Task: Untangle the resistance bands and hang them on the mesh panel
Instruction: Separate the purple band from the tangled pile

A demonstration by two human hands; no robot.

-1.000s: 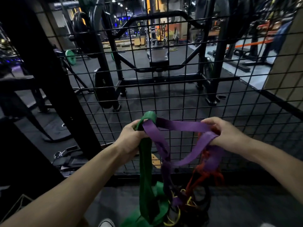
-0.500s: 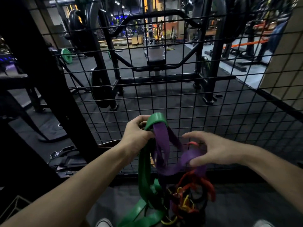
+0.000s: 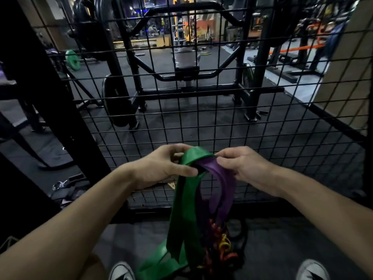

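Resistance bands point(image 3: 193, 209) hang tangled before the mesh panel point(image 3: 262, 138): our left hand point(image 3: 161, 168) grips green, right hand point(image 3: 242, 168) pinches purple. Still untangling; next we judge purple must slip free.

The floor point(image 3: 272, 249) is dark rubber matting. At the near edge, the lower end of the green band point(image 3: 157, 265) rests on it, with a tangle of red and yellow bands point(image 3: 222, 247) just to its right. Two light-toed shoes point(image 3: 121, 271) stand on it, one on each side. At the left, a metal clip with straps point(image 3: 62, 183) lies on the matting. Farther off, beyond the mesh panel point(image 3: 262, 138), a black rack point(image 3: 201, 91) and a weight plate point(image 3: 115, 102) stand on it.
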